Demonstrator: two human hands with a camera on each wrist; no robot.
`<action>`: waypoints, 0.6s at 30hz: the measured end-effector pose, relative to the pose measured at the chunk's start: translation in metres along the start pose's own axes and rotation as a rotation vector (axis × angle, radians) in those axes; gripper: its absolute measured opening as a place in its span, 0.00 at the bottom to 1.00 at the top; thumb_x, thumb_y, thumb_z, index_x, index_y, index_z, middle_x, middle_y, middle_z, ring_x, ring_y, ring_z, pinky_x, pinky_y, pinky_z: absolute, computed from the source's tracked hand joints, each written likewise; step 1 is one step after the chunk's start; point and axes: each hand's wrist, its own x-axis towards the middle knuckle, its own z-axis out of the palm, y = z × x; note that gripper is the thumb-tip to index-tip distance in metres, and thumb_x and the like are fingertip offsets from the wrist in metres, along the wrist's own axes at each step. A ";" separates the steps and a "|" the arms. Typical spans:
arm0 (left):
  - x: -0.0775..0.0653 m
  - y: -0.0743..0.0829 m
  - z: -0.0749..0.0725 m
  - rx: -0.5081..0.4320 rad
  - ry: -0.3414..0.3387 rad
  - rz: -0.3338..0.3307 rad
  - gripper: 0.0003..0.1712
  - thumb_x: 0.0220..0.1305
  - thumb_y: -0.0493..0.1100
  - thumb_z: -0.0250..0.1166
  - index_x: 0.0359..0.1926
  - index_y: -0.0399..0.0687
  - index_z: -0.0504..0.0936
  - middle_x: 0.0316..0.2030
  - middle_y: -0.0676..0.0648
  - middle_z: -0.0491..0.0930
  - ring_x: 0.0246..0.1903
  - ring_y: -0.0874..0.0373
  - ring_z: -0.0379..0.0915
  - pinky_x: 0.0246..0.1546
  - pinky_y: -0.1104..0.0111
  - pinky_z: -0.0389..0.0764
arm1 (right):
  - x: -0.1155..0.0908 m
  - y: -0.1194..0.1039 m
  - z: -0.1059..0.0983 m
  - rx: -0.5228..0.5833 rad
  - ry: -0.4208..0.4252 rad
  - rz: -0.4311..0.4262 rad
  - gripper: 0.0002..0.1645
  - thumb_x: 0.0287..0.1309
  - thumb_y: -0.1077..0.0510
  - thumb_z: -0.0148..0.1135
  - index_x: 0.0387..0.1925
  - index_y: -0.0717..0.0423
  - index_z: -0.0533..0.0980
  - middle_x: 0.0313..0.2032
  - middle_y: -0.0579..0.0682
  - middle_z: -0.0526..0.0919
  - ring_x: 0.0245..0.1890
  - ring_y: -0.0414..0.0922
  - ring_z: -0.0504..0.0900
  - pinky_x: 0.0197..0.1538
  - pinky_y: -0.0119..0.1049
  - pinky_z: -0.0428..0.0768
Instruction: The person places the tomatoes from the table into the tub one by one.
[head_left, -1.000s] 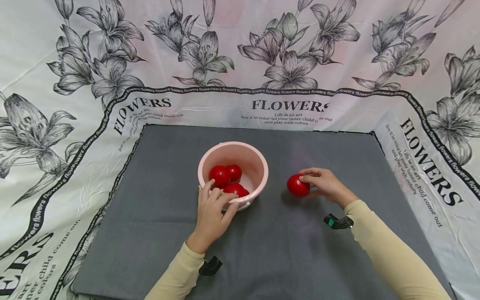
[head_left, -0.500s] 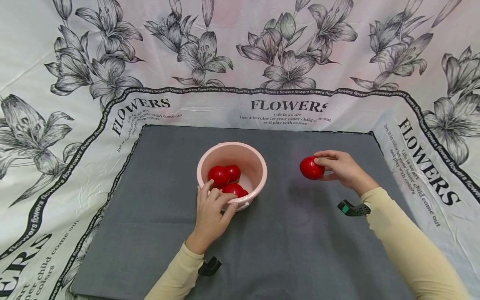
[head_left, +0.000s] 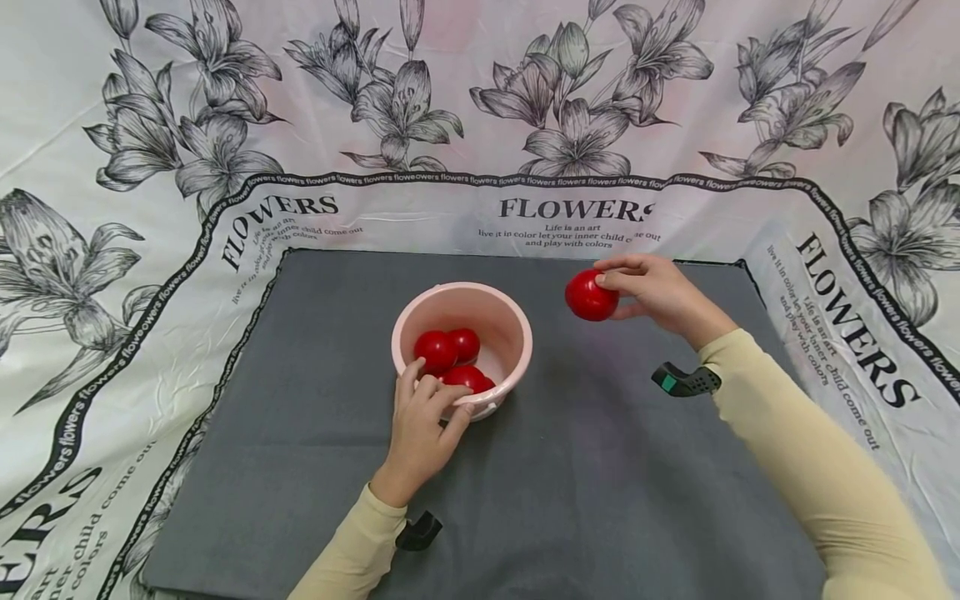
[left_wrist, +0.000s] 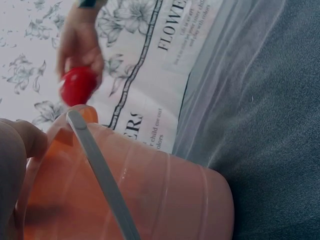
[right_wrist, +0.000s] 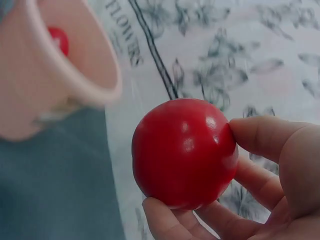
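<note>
Raised above the table to the right of a pink bucket, my right hand holds a glossy red tomato between thumb and fingers. The right wrist view shows that tomato close up, smooth and round, without a stem. My left hand grips the bucket's near rim, its fingers over the edge and its thumb outside. Several red tomatoes lie inside the bucket, partly covered by the left fingers. In the left wrist view a grey handle hangs along the bucket's side.
A dark grey cloth covers the table under the bucket. White fabric with printed flowers hangs behind the table and along both sides. Each wrist wears a black band, the right one with a green patch.
My right hand has lifted the tomato from low over the table, first up and to the right, then further up and back left. The left hand and bucket have stayed put.
</note>
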 end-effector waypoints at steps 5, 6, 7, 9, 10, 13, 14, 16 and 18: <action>0.001 -0.001 -0.001 -0.005 0.007 0.007 0.12 0.58 0.46 0.68 0.40 0.47 0.89 0.34 0.43 0.80 0.55 0.36 0.72 0.67 0.38 0.67 | 0.014 -0.026 0.033 0.028 -0.058 -0.041 0.28 0.73 0.56 0.57 0.69 0.61 0.68 0.69 0.63 0.70 0.63 0.58 0.75 0.48 0.46 0.89; 0.001 -0.001 -0.001 -0.006 0.009 0.010 0.11 0.58 0.46 0.68 0.40 0.47 0.89 0.34 0.43 0.80 0.55 0.36 0.72 0.67 0.38 0.66 | 0.016 -0.030 0.041 0.022 -0.071 -0.052 0.27 0.72 0.57 0.57 0.69 0.62 0.69 0.69 0.63 0.71 0.63 0.59 0.76 0.48 0.46 0.89; 0.001 -0.001 -0.001 -0.007 0.009 0.011 0.12 0.58 0.47 0.68 0.40 0.47 0.89 0.34 0.43 0.80 0.54 0.36 0.73 0.67 0.38 0.66 | 0.019 -0.033 0.048 0.013 -0.082 -0.056 0.27 0.72 0.57 0.58 0.68 0.61 0.70 0.68 0.63 0.72 0.62 0.59 0.76 0.49 0.47 0.89; 0.002 -0.002 -0.001 -0.007 0.009 0.015 0.12 0.59 0.47 0.67 0.40 0.47 0.89 0.33 0.43 0.80 0.54 0.37 0.73 0.68 0.39 0.66 | 0.024 -0.038 0.062 -0.016 -0.106 -0.068 0.26 0.70 0.57 0.59 0.67 0.60 0.72 0.68 0.63 0.74 0.62 0.60 0.78 0.50 0.49 0.88; 0.002 -0.002 -0.001 -0.008 0.007 0.014 0.12 0.59 0.47 0.67 0.40 0.47 0.89 0.33 0.43 0.80 0.53 0.37 0.73 0.68 0.39 0.66 | 0.026 -0.040 0.068 -0.033 -0.120 -0.074 0.26 0.70 0.57 0.60 0.66 0.60 0.72 0.68 0.63 0.74 0.62 0.60 0.78 0.50 0.50 0.88; 0.002 -0.002 -0.001 -0.006 0.002 0.011 0.12 0.59 0.47 0.67 0.40 0.47 0.89 0.33 0.43 0.80 0.53 0.37 0.73 0.68 0.39 0.66 | 0.032 -0.045 0.088 -0.095 -0.152 -0.086 0.25 0.68 0.56 0.61 0.65 0.58 0.74 0.66 0.62 0.76 0.61 0.60 0.80 0.51 0.53 0.87; 0.002 -0.002 -0.001 -0.005 0.000 0.008 0.11 0.59 0.47 0.67 0.40 0.48 0.89 0.33 0.43 0.80 0.54 0.37 0.73 0.68 0.39 0.66 | 0.034 -0.046 0.094 -0.114 -0.162 -0.091 0.25 0.68 0.56 0.62 0.64 0.57 0.75 0.65 0.62 0.77 0.60 0.60 0.80 0.51 0.53 0.87; 0.002 -0.002 -0.001 -0.007 -0.003 0.001 0.12 0.58 0.47 0.67 0.40 0.48 0.89 0.33 0.43 0.81 0.54 0.37 0.74 0.68 0.39 0.66 | 0.038 -0.046 0.106 -0.167 -0.169 -0.096 0.25 0.67 0.55 0.62 0.64 0.55 0.76 0.63 0.61 0.79 0.58 0.59 0.82 0.51 0.53 0.87; 0.001 -0.002 -0.002 -0.008 -0.005 -0.005 0.12 0.59 0.47 0.67 0.40 0.48 0.89 0.33 0.43 0.81 0.53 0.37 0.75 0.68 0.39 0.67 | 0.041 -0.046 0.117 -0.220 -0.172 -0.110 0.24 0.66 0.54 0.63 0.63 0.53 0.78 0.62 0.60 0.81 0.56 0.57 0.83 0.51 0.51 0.87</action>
